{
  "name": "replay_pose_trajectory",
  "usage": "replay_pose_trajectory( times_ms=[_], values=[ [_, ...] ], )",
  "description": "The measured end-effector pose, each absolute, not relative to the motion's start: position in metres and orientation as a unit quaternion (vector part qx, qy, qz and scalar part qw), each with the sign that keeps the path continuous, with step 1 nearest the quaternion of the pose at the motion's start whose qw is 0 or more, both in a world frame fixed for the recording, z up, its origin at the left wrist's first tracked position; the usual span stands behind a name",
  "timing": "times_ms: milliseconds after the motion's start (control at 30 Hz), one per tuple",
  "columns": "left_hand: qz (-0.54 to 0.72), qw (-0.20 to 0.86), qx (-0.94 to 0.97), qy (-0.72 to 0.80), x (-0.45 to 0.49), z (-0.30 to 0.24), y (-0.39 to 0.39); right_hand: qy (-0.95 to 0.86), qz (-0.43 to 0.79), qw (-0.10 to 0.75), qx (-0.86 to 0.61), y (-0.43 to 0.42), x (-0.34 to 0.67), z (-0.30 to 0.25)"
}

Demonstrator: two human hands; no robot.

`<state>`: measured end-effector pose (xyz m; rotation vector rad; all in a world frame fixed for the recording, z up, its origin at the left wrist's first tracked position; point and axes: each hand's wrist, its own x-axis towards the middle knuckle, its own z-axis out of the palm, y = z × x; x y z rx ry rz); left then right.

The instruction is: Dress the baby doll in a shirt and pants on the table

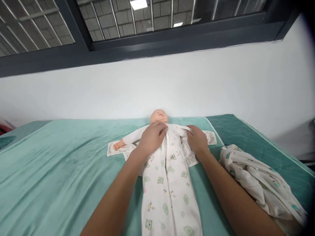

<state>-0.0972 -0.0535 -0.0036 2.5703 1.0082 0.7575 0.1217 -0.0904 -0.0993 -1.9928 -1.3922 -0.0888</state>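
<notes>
A baby doll (159,116) lies on its back with its head toward the wall, its arm in a white sleeve stretched out at the left. A white baby romper (172,170) with green bear and leaf prints covers its body and runs toward me. My left hand (154,137) is closed at the romper's upper edge on the doll's chest, fingertips partly hidden. My right hand (197,139) pinches a narrow white strip of cloth (184,127) by the doll's other shoulder. Beneath the doll, a spread white printed garment (211,137) shows at both sides.
The doll rests on a green sheet (61,170) over a bed or table. At the right lies a crumpled white printed cloth (261,183). A white wall (137,88) stands behind, below a dark-framed window (172,42) with metal bars.
</notes>
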Motion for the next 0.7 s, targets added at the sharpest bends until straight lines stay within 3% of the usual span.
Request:
replay_pose_trajectory(
  times_ms=[167, 233, 433, 700],
  values=[
    [-0.037, 0.019, 0.941, 0.335, -0.028, 0.014, -0.041, -0.517, -0.021, 0.354, -0.779, -0.086, 0.121, -0.1],
    [-0.096, 0.01, 0.938, 0.333, -0.004, 0.011, -0.036, -0.514, -0.017, 0.345, -0.785, -0.086, 0.12, -0.101],
    [-0.155, -0.024, 0.929, 0.334, 0.041, -0.017, -0.025, -0.523, 0.01, 0.31, -0.794, -0.085, 0.123, -0.096],
    [-0.162, -0.042, 0.937, 0.306, 0.033, -0.017, -0.003, -0.426, 0.091, 0.367, -0.822, -0.085, 0.148, -0.096]
  ],
)
